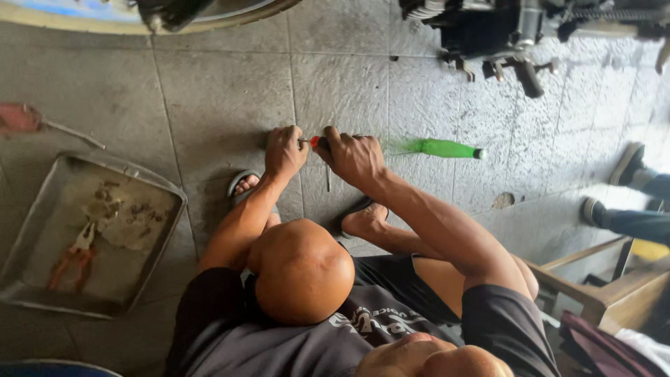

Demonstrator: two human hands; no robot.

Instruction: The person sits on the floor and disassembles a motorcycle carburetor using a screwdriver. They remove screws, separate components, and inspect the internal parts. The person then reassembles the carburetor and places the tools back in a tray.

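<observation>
Both hands meet low over the grey tiled floor, in front of my sandalled feet [243, 185]. My right hand [354, 158] is closed around a red-handled tool [316, 142], probably a screwdriver, and a thin metal rod [328, 179] hangs below the fist. My left hand [284, 151] is closed at the tool's metal tip, pinching something small that its fingers hide. A green plastic bottle [447, 148] lies on its side on the floor just right of my right hand.
A dirty metal tray [42, 209] at the left holds orange-handled pliers [72, 260]. A red-handled tool [24, 119] lies above it. Motorcycle engine parts [495, 35] stand at the top right. Another person's shoes [628, 164] and a wooden seat frame [593, 286] are at the right.
</observation>
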